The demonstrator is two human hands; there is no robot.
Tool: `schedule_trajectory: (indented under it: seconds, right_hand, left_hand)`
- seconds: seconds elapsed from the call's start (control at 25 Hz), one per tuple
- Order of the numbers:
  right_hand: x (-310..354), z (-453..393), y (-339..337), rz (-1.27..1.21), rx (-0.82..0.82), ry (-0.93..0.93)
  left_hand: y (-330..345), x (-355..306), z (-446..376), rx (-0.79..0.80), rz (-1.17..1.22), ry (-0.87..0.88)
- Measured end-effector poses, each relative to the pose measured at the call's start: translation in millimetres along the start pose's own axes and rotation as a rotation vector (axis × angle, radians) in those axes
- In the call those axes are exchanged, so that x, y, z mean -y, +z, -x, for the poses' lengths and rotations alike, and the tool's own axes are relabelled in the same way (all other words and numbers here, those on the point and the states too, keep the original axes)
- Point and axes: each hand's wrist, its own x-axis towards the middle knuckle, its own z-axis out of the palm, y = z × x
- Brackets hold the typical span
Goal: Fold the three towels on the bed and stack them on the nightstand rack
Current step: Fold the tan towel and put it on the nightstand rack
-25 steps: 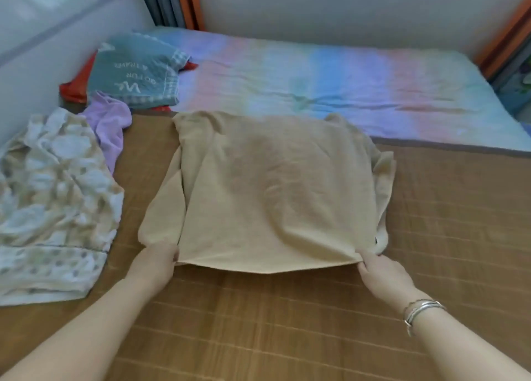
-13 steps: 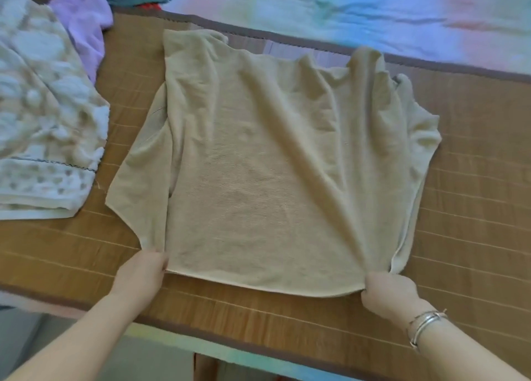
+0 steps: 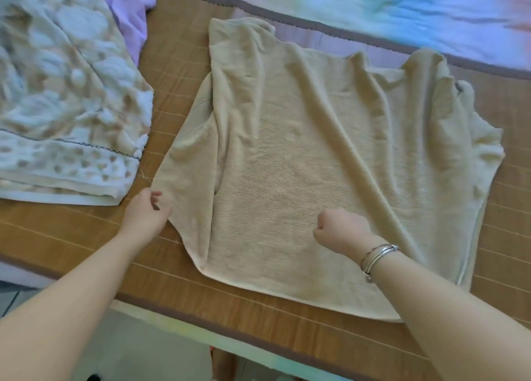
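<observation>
Gripping the beige towel's (image 3: 310, 162) left flap, the left hand (image 3: 145, 214) is tugging while the right hand (image 3: 340, 228) is hovering clenched, grasping nothing, over the towel lying on the bed mat (image 3: 178, 76). Those wrinkles are probably getting folded in crooked.

I'm looking down into a bedroom at home: under my left hand (image 3: 145, 212) lies a bed (image 3: 287, 349) covered with a woven brown mat (image 3: 178, 73) with dark edging. Beyond it a pastel rainbow sheet (image 3: 402, 10) spreads out, and soft laundry, a patterned cream towel (image 3: 66, 102) and a lilac cloth (image 3: 129, 10), lies above the left hand.
</observation>
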Motion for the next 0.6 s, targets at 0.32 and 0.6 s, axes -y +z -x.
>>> schedule_trajectory:
  seconds: [0.32, 0.6]
  right_hand:
    - [106, -74, -6, -0.104, -0.249, -0.215]
    - [191, -119, -26, -1.007, -0.225, -0.099]
  left_hand:
    - [-18, 4, -85, 0.179, 0.789, -0.505]
    - [-23, -35, -83, 0.737, 0.736, -0.425]
